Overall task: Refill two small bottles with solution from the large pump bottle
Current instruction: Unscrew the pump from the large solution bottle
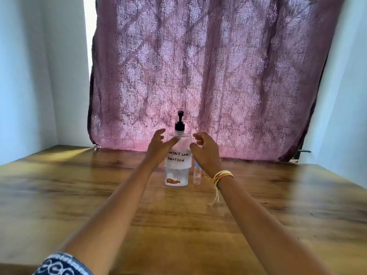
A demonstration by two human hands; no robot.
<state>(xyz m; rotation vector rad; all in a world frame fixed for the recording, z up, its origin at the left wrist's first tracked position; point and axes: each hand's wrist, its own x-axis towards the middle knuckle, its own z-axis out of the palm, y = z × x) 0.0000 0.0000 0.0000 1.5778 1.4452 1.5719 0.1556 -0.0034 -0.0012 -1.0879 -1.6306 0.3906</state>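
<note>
Pump bottle upright on wooden table, toward the far edge, clear-bodied with a black pump head on top. White paper label across the middle, hand-lettered "CONTACT LENS SOLUTION", first letter hidden behind the left wrist. Orange patch low on the body, near the base. Small clear bottle just beside it on the right, upright, top partly hidden behind the right wrist. Only one small bottle visible.

Left hand raised at the bottle's left shoulder, fingers spread and lightly bent, fingertips touching or nearly touching the clear plastic below the pump collar; contact not certain. Right hand at the opposite shoulder, fingers loosely curled, holding nothing, close to the bottle but with no clear grip. Hands apart, one on each side of the bottle's upper half, both arms stretched forward.

Thread bracelet in yellow, orange and white on the right wrist, loose ends hanging down. Patterned blue-and-white sleeve at the lower left corner. Purple patterned curtain behind the table, pale walls on both sides.
</note>
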